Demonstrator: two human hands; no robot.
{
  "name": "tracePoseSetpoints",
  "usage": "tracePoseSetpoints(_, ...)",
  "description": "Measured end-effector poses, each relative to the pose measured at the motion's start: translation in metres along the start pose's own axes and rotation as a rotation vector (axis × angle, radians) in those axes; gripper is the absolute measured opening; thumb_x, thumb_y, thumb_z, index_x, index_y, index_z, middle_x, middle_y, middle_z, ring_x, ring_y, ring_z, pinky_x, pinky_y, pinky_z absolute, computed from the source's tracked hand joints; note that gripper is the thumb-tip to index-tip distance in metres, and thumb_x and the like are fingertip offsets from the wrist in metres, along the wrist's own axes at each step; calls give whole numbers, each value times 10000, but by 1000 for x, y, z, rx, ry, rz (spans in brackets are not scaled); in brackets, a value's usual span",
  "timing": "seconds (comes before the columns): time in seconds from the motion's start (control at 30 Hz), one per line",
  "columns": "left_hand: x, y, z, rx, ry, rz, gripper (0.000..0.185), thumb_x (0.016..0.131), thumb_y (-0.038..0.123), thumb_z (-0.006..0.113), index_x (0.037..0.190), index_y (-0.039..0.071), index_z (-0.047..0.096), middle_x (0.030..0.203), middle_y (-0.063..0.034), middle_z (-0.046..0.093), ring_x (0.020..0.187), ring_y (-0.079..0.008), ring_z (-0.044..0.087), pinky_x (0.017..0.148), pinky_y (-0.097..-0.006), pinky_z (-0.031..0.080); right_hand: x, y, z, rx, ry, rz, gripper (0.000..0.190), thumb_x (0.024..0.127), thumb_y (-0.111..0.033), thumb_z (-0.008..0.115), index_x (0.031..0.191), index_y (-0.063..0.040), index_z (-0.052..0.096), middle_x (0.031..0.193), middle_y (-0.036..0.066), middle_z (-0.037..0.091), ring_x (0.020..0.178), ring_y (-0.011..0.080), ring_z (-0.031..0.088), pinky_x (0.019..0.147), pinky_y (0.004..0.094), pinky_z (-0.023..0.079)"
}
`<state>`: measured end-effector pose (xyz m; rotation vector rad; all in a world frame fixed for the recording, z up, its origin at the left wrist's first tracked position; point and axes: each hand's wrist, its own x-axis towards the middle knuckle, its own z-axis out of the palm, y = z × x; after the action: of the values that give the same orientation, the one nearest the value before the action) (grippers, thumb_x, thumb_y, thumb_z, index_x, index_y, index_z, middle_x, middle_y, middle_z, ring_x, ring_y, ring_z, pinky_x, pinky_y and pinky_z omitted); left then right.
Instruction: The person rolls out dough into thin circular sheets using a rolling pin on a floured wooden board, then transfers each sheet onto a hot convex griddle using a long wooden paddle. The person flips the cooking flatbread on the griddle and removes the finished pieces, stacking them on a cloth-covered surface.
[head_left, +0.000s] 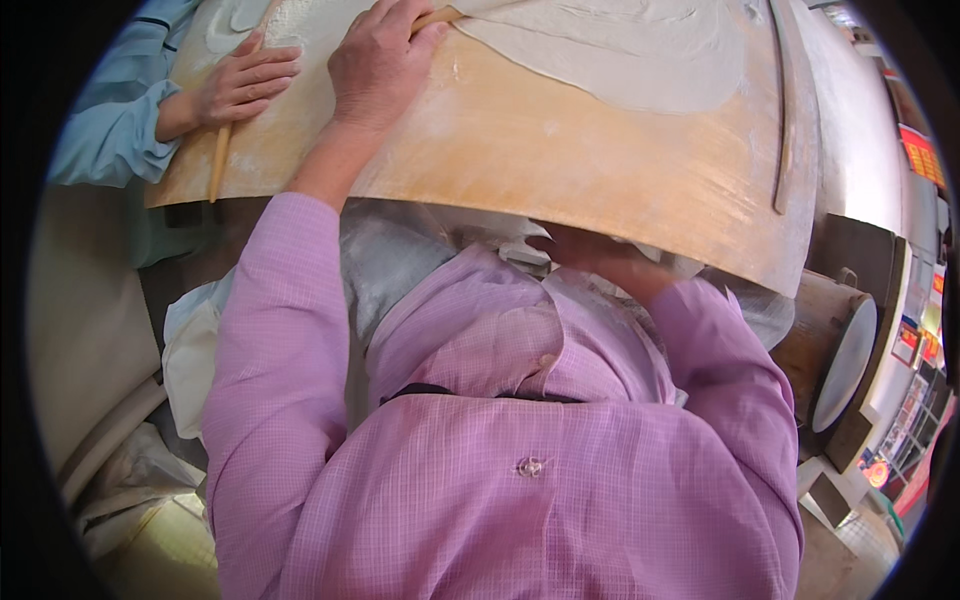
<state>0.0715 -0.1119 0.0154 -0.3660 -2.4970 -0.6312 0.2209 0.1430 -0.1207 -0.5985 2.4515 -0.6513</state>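
Note:
My left hand (386, 64) is closed around the end of a wooden rolling pin (448, 14) at the top of the view. Beside the pin a wide, thin sheet of pale dough (637, 60) lies on the wooden board (510, 157); its surface is wrinkled near the top. The pin's far part is out of view. Below the board's near edge, in shadow, is my right hand (581, 253), blurred and partly hidden. Whether it holds anything does not show. Pale bags or cloths lie around it, close to my waist.
At the left, another person's hand (247, 82) rests over a second rolling pin (219, 165), near floured dough (225, 26). A narrow wooden strip (786, 112) lies along the board's right side. A cylindrical container (817, 337) with a pale round end stands below right.

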Motion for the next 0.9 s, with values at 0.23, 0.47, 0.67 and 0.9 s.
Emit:
tracePoseSetpoints(0.23, -3, -16, 12, 55, 11, 59, 227, 866, 270, 709, 1043, 132, 678, 960, -52, 678, 881, -273, 661, 756, -364, 523, -96, 9, -65, -54, -527, -65, 532, 986, -389, 497, 1438, -110, 465, 1503, 128, 426, 1314, 236, 471, 1150, 367, 308)
tracePoseSetpoints(0.47, -3, -18, 10, 71, -43, 17, 241, 879, 282, 700, 1065, 130, 678, 994, -46, 677, 921, -264, 655, 783, -360, 518, -172, 45, -121, -290, -333, 451, 498, 991, -429, 472, 1384, -127, 526, 1400, 138, 530, 1399, 290, 377, 1185, 460, 228)
tracePoseSetpoints(0.67, 0, -18, 10, 69, -64, 22, 253, 879, 299, 702, 1068, 132, 676, 990, -39, 674, 920, -258, 652, 784, -360, 515, -200, 19, -97, -104, -408, 15, 483, 955, -482, 529, 1362, -223, 553, 1348, 118, 571, 1315, 307, 478, 1144, 513, 297)
tracePoseSetpoints(0.9, -1, -16, 9, 71, -56, 19, 245, 881, 294, 703, 1065, 134, 677, 982, -37, 672, 902, -253, 654, 774, -357, 515, -190, 21, -88, -421, 137, 68, 516, 988, -464, 469, 1331, -92, 567, 1171, 179, 632, 1114, 307, 584, 1040, 509, 381)
